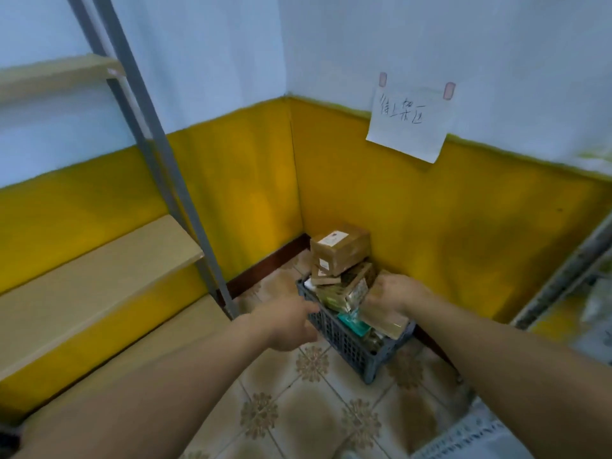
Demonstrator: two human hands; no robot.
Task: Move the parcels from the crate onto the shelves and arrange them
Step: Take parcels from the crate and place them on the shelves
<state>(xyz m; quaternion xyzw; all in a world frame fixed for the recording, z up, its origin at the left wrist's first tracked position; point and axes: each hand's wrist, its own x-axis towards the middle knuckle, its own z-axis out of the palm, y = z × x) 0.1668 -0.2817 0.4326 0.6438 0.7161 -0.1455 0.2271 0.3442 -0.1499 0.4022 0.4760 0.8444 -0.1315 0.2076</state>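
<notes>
The crate (347, 342) sits in a corner of the floor (298, 409), heaped with parcels (339, 251). The right hand (397, 293) grips a flat parcel (385, 318); the left hand (288, 323) meets the crate's rim, grip unclear.

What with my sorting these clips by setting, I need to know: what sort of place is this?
Probably a small parcel storeroom: a grey plastic lattice crate heaped with brown cardboard parcels, bare wooden shelves on grey metal posts, and a handwritten white paper sign taped to the wall.
</notes>
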